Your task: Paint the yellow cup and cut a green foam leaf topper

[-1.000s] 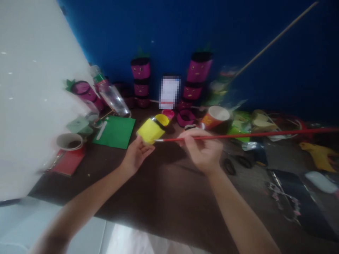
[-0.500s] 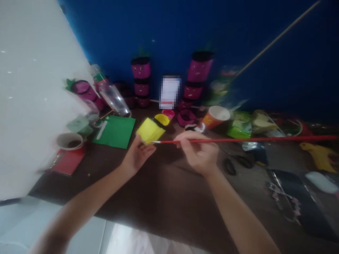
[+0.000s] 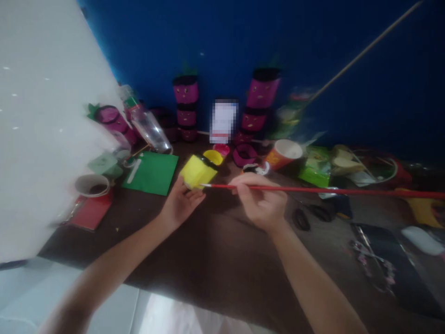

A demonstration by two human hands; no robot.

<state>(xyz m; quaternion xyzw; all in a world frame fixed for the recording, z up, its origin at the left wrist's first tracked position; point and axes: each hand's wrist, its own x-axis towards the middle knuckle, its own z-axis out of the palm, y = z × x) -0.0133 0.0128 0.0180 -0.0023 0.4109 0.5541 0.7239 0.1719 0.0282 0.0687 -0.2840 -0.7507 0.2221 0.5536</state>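
Note:
My left hand [image 3: 181, 203] grips a small yellow-wrapped cup [image 3: 197, 171] with a black rim, tilted away from me over the dark brown table [image 3: 215, 260]. My right hand [image 3: 261, 202] pinches a long thin red paintbrush [image 3: 313, 189], its handle running far to the right. The brush tip touches the lower right side of the yellow cup.
A green paper sheet [image 3: 152, 172] lies left of the cup. A white cup [image 3: 92, 185] on red card stands further left. Pink decorated cups [image 3: 186, 107] are stacked at the blue wall. An orange paper cup [image 3: 283, 155], scissors [image 3: 309, 215] and scraps crowd the right side.
The brush handle has swung lower at its far right end, and my right hand has crept slightly left. The yellow cup has turned a little in my left hand.

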